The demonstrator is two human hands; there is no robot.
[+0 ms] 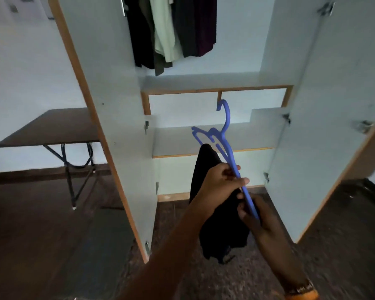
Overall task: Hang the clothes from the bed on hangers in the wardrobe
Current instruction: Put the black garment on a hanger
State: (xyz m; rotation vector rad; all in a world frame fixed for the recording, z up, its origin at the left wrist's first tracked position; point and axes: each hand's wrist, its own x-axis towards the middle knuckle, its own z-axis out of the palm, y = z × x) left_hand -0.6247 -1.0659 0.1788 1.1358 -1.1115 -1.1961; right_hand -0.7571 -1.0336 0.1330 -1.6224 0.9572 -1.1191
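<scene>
A blue plastic hanger (224, 135) is held tilted in front of the open wardrobe (204, 81), its hook pointing up. A black garment (206, 167) droops below it, partly draped over my left arm. My left hand (220, 180) grips the hanger's lower arm together with the black cloth. Just below it, my right hand (256, 215) pinches the end of the same hanger arm. Several dark garments and a pale green one (167, 29) hang from the top of the wardrobe.
Both wardrobe doors stand open, the left door (108, 105) and the right door (325, 105) flanking me. Shelves (212, 144) sit below the hanging space. A dark folding table (50, 126) stands at the left on a dark floor.
</scene>
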